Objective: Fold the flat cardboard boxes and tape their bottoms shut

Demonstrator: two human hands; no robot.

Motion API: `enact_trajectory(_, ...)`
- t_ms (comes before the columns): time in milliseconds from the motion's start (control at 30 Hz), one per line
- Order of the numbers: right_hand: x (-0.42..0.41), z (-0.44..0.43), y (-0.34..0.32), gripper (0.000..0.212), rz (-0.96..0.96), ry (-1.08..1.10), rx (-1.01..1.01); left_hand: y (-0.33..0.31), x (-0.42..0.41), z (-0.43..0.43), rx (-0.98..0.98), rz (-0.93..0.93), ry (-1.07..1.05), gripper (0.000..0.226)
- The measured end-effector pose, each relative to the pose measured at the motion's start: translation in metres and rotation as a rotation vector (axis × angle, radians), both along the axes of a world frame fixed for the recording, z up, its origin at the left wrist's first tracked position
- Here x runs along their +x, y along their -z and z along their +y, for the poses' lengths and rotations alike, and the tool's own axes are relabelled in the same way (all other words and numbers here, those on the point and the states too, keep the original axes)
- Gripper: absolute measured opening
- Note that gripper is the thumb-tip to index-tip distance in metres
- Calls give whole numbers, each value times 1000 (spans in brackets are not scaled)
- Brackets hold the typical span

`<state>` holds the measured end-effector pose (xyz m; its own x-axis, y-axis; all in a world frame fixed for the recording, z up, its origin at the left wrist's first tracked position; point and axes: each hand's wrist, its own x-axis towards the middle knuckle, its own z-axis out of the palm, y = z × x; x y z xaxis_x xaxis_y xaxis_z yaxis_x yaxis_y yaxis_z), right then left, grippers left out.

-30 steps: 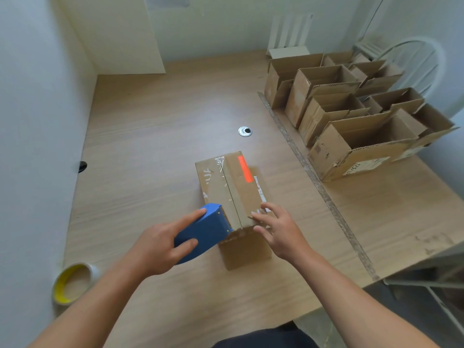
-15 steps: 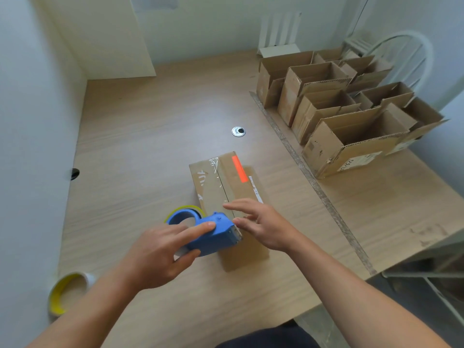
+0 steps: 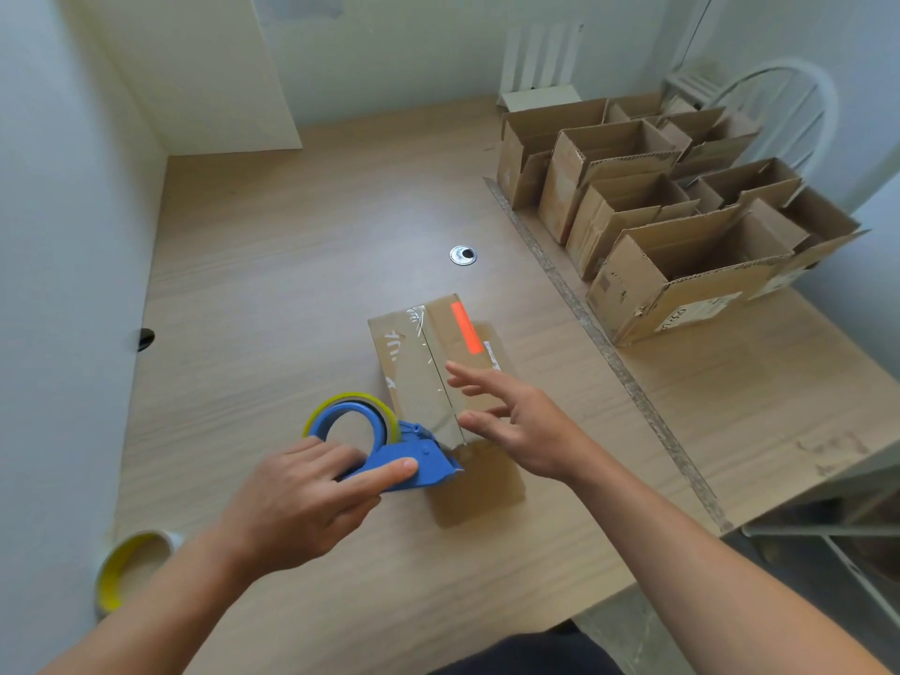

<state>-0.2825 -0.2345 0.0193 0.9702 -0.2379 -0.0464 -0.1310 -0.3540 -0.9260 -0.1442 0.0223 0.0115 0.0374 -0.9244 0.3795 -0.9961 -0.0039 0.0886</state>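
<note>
Bright, soft daylight (edges bowed by wide lens), faint shadows.

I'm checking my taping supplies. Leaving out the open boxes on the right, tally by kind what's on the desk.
Tape dispenser: 1
Tape rolls: 2 (one mounted on the dispenser, one loose by the wall)
Closed cardboard box: 1
Total: 4

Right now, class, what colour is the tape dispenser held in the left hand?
Blue; the tape dispenser shows clearly in the head view.
</note>
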Motion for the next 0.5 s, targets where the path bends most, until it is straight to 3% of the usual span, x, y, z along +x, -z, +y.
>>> enact_trajectory(100, 8, 5, -2, 49, 43, -49, -86, -2, 0, 1, 8, 8, 14, 50)
enact_trajectory(233, 17, 9, 3, 8, 6, -40, -211, -7, 0, 0, 16, 51, 11, 50)
enact_trajectory(333, 16, 8, 4, 10, 14, -16, -262, -9, 1, 1, 29, 160, -38, 53)
enact_trajectory(500, 8, 4, 4, 16, 123, 30, -180, -17, 2, 0, 153, 406, -107, 63)
